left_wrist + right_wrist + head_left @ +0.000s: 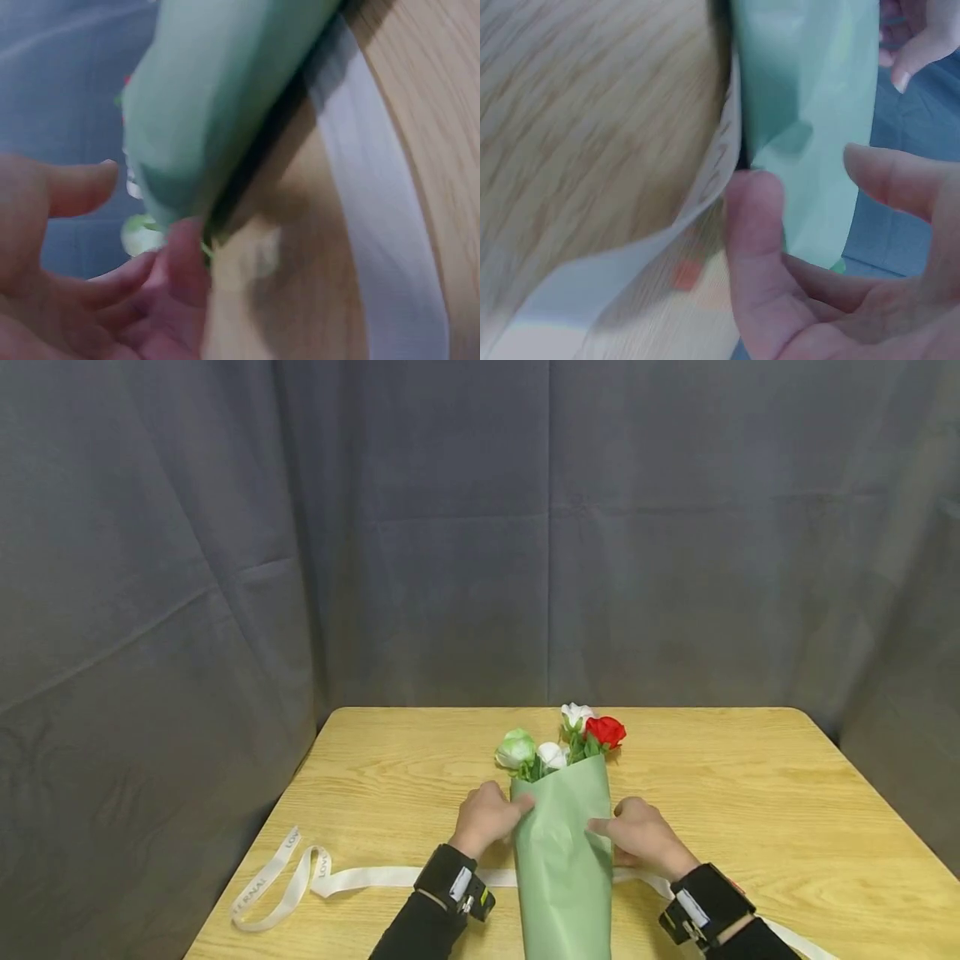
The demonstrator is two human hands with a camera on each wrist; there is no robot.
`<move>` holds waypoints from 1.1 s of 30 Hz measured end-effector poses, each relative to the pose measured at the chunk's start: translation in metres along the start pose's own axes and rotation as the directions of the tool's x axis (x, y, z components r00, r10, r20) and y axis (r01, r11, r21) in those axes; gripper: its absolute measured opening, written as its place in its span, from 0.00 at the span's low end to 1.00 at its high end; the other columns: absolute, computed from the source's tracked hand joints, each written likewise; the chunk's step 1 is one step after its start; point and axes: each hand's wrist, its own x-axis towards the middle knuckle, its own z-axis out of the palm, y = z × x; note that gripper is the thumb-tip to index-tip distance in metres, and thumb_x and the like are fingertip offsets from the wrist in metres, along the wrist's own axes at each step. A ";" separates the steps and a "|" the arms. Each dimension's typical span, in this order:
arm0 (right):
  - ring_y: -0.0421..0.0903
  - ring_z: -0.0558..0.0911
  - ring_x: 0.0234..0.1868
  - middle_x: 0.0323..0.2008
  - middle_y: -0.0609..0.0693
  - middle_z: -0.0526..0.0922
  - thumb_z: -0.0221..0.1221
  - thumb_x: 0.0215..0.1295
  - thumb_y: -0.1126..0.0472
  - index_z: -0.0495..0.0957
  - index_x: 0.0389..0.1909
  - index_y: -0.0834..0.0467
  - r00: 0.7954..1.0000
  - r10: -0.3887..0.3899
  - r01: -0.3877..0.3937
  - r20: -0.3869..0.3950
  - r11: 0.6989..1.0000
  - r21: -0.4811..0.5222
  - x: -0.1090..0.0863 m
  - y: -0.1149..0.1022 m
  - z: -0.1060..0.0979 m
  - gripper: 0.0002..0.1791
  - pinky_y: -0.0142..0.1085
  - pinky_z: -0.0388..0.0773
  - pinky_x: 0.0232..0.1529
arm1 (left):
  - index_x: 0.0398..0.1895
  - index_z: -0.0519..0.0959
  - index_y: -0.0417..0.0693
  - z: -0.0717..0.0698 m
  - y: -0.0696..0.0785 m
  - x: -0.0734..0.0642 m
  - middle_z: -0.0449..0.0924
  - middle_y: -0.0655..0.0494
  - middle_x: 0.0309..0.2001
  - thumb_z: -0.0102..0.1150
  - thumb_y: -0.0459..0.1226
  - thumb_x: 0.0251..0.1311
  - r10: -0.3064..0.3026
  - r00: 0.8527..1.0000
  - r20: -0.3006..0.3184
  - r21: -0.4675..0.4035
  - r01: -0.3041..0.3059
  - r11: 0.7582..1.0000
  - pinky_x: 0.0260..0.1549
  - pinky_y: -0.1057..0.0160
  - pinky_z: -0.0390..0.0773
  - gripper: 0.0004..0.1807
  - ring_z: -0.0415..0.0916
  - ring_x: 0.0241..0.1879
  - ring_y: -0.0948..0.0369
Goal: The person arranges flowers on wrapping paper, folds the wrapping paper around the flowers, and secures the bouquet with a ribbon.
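A bouquet wrapped in pale green paper (564, 860) lies lengthwise on the table. Out of its far end stick a red rose (606, 732), white flowers (577, 716) and a greenish-white one (516, 749). At the wrap's left edge is my left hand (489, 817), its thumb raised off the paper and its fingers by the side in the left wrist view. My right hand (647, 837) is at the opposite edge, thumb over the paper and a fingertip against its side, spread apart in the right wrist view. A white printed ribbon (375, 877) passes crosswise beneath the bouquet.
The ribbon's left end curls loosely on the wooden table (750, 793); its right end runs under my right wrist toward the front edge. Grey curtains (450, 543) hang behind the table and at both sides. Each wrist carries a black strapped camera.
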 end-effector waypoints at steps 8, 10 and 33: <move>0.46 0.74 0.26 0.27 0.53 0.72 0.68 0.65 0.56 0.75 0.34 0.68 0.999 0.051 -0.049 -0.015 0.994 0.101 0.009 0.002 0.012 0.18 0.38 0.78 0.28 | 0.29 0.80 0.36 0.008 -0.011 -0.003 0.83 0.48 0.28 0.76 0.40 0.56 -0.064 0.981 0.181 -0.300 0.117 0.947 0.28 0.57 0.85 0.16 0.84 0.25 0.55; 0.49 0.78 0.30 0.31 0.56 0.76 0.68 0.64 0.58 0.76 0.40 0.72 0.998 0.066 -0.064 -0.016 0.989 0.133 0.012 0.003 0.014 0.19 0.39 0.79 0.31 | 0.32 0.82 0.35 0.010 -0.017 0.001 0.85 0.48 0.30 0.74 0.37 0.58 -0.060 0.972 0.227 -0.391 0.148 0.909 0.31 0.57 0.86 0.13 0.84 0.28 0.57; 0.73 0.47 0.76 0.75 0.77 0.48 0.62 0.70 0.60 0.55 0.73 0.77 0.925 -0.364 0.376 0.105 0.848 -0.372 0.004 0.000 0.025 0.41 0.64 0.52 0.72 | 0.60 0.71 0.33 0.019 -0.007 0.006 0.74 0.41 0.48 0.74 0.39 0.55 0.121 0.993 -0.005 0.084 -0.120 0.989 0.39 0.52 0.79 0.34 0.76 0.45 0.47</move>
